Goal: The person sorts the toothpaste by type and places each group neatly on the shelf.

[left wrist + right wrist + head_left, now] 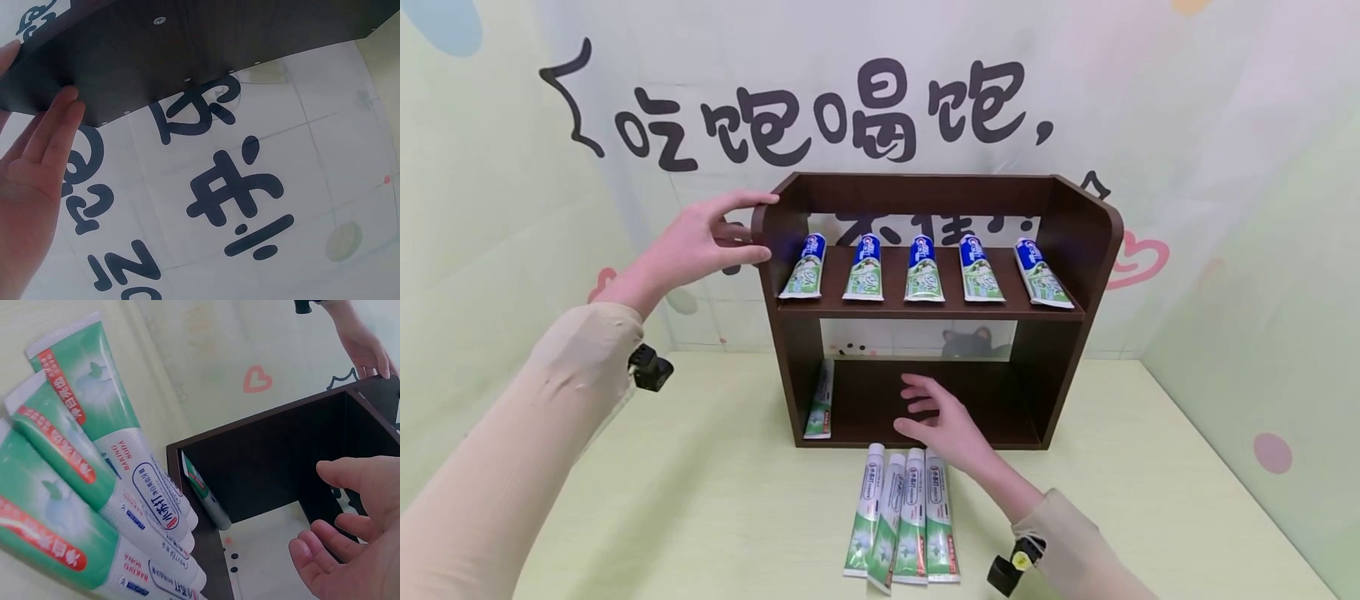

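A dark brown two-tier shelf [925, 315] stands on the table. My left hand [700, 242] rests against its left side panel near the top corner, with fairly straight fingers touching the outside and edge. My right hand [947, 425] is before the lower tier, fingers loosely bent around nothing. One green-and-white toothpaste tube [820, 402] lies at the left end of that tier. Below the right hand, several matching toothpaste tubes [912, 521] lie side by side on the table, caps toward the shelf. In the right wrist view these tubes [87, 381] are close by.
On the upper tier several blue-and-green toothpaste tubes [922, 271] lie spaced in a row. Behind the shelf is a pale wall [1120, 108] with large black lettering. The light table [700, 500] extends to both sides of the shelf.
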The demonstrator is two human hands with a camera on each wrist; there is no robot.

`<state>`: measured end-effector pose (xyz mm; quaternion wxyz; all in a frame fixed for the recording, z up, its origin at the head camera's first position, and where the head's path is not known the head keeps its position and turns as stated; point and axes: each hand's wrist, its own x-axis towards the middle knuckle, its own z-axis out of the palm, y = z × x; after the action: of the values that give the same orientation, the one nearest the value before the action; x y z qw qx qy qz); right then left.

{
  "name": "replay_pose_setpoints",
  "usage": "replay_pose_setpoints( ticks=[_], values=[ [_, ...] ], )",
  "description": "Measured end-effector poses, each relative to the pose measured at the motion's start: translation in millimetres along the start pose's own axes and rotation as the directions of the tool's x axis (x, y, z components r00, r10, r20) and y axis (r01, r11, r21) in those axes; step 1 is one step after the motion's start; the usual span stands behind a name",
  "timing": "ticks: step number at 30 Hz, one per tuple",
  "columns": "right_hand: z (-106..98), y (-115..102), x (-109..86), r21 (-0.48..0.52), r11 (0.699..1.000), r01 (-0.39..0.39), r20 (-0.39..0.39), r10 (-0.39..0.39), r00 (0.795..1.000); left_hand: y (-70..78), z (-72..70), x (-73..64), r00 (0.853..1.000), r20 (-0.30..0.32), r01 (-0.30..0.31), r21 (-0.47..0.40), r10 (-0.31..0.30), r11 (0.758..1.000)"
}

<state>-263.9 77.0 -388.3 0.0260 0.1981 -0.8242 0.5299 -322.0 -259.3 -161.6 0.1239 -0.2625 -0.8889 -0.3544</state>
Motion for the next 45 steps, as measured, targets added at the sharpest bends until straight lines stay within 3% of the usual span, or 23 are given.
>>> replay_pose_setpoints(
  ticks=[11,24,29,45],
  values=[
    [-7.6,9.7,-21.0,-0.024,0.999,-0.037,-0.032,0.036,0.999,0.0,0.5,1.1,0.998,-0.014,-0.054,0.03,0.055,0.998],
    [-13.4,17.5,-43.3,-0.05,0.995,-0.091,-0.051,0.088,0.995,0.8,-1.5,1.9,1.0,0.021,0.001,0.083,-0.003,0.997],
    [-15.9,21.7,-50.8,-0.059,0.996,-0.064,-0.039,0.062,0.997,-0.5,-1.3,2.3,1.0,0.022,0.017,0.067,-0.018,0.998],
    [-14.2,35.9,-67.6,-0.15,0.979,-0.139,-0.013,0.138,0.99,0.6,-0.2,3.7,1.0,0.009,-0.022,0.064,0.022,0.998]
  ],
)
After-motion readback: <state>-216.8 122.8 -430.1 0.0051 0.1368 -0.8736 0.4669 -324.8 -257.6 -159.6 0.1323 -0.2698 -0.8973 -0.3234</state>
